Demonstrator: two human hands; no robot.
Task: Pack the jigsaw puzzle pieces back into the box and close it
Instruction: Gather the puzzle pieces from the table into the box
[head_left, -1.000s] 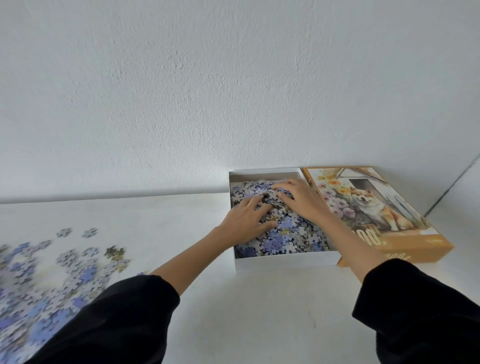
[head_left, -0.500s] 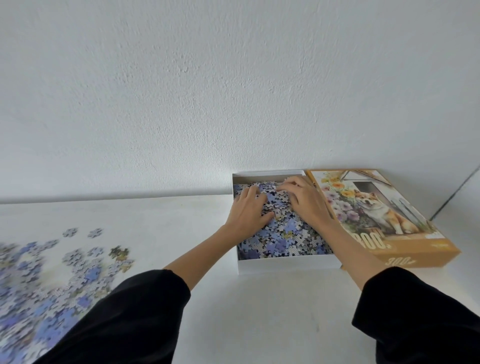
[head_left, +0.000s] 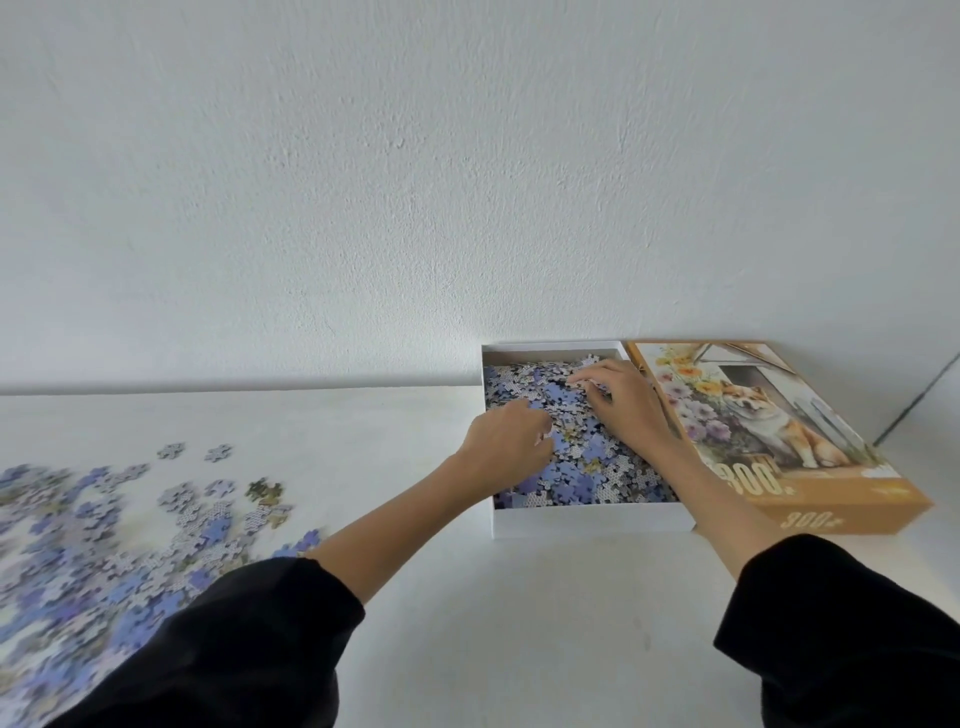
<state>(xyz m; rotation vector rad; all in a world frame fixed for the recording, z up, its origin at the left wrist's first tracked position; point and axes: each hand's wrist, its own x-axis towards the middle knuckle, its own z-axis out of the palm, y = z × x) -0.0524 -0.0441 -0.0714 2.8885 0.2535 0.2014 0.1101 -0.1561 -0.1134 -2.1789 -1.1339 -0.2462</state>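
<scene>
Your left hand (head_left: 506, 448) and right hand (head_left: 626, 408) rest apart, fingers curled, on blue-grey jigsaw pieces (head_left: 571, 474) filling the open white cardboard box (head_left: 592, 522) — grip unclear.

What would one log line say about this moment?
left hand: in box, grip unclear | right hand: touching boxed pieces | lid: off, beside box | loose pieces: on table
</scene>
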